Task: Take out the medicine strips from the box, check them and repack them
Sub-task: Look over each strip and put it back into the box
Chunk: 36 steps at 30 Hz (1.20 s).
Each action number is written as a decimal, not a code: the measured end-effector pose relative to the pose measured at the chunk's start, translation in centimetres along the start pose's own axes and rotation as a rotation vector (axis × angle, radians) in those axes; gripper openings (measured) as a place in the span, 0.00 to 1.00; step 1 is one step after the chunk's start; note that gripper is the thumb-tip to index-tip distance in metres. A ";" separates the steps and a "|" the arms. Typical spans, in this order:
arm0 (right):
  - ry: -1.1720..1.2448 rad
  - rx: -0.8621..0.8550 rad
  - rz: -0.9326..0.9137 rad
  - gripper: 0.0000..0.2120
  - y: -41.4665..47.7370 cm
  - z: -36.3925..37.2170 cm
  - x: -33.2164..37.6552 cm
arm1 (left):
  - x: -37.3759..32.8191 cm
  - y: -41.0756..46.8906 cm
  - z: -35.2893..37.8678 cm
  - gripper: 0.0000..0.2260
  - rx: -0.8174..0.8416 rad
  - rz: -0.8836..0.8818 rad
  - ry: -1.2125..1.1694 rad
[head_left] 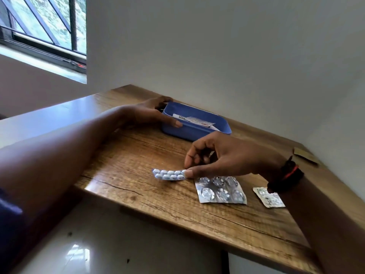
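I see the left hand (150, 113) wrapped around the near-left corner of the blue box (197, 123), thumb on its front wall, more strips (194, 120) still inside. Right hand (223, 157) pinches the end of a narrow blue pill strip (169, 174) between thumb and forefinger, strip low over the wooden table (158, 202). Silver foil blister (220, 191) lies flat just right of it, smaller foil piece (269, 197) further right, partly under the wrist with dark bands (286, 175).
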State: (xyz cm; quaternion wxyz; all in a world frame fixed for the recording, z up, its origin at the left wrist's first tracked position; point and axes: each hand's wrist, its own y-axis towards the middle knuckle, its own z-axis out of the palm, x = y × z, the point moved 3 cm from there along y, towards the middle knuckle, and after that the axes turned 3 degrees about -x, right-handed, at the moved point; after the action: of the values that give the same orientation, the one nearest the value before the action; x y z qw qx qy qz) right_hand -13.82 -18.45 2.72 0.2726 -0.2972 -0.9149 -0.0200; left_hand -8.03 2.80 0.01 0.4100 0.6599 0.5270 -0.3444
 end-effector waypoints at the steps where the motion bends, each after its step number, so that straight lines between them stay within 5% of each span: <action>1: 0.009 0.006 -0.002 0.09 0.0 0.1 0.0 | 0.0 0.0 0.0 0.35 -0.001 -0.002 0.011; 20: 0.068 -0.020 0.009 0.10 0.3 0.1 -0.5 | 0.5 0.4 -0.2 0.46 0.001 -0.060 0.003; 31: 0.324 -0.428 -0.074 0.18 -1.1 -4.1 -1.4 | 0.3 0.6 -0.6 0.42 0.009 -0.008 0.045; 36: 0.062 -0.744 -0.198 0.06 -1.7 -5.6 -1.7 | 0.2 0.4 -0.4 0.40 0.019 -0.001 -0.020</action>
State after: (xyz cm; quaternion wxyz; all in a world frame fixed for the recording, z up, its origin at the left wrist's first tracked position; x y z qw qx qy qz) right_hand -10.83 -21.88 6.83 0.1706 -0.2853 -0.8606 -0.3857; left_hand -7.61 3.21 0.02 0.4086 0.6602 0.5199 -0.3562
